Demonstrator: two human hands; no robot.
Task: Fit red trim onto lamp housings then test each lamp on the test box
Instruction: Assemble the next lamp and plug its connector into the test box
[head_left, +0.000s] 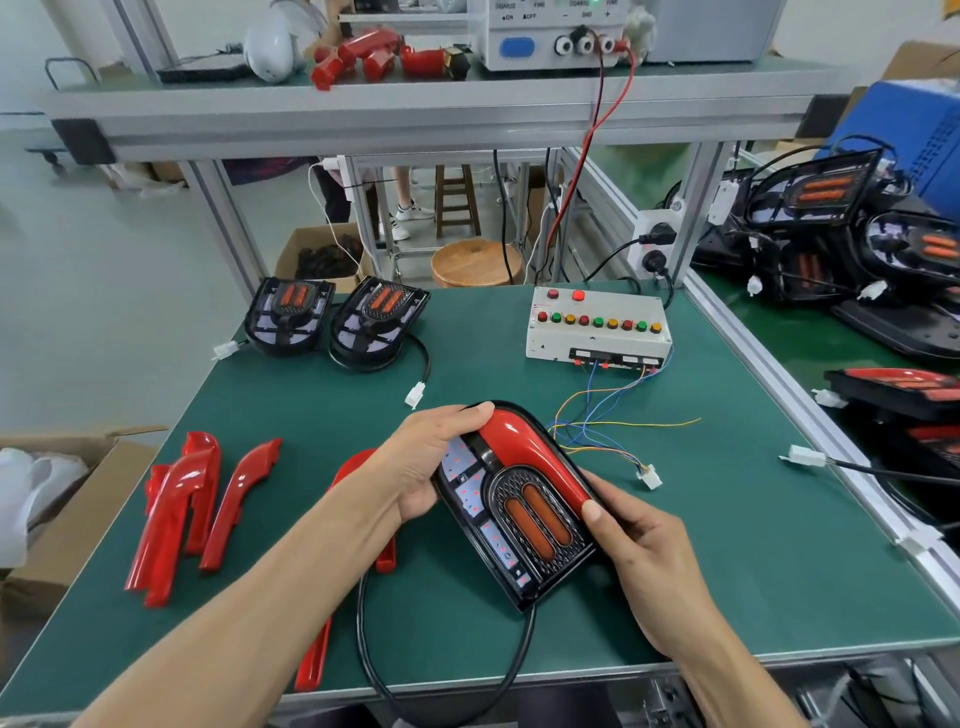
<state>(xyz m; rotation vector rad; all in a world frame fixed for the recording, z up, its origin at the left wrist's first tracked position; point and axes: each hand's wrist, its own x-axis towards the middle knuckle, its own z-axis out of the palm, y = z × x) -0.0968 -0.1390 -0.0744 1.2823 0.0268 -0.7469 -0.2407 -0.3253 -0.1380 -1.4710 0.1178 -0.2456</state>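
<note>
Above the desk (727, 545), near its front edge, a lamp (514, 519) is gripped from both sides: the left hand (426, 467) curls over its top, while the right hand (639, 540) thumb presses the red trim (535, 457) down, apparently to seat it. Spare trims (176, 509) lie left; the test box (597, 327) waits behind.
</note>
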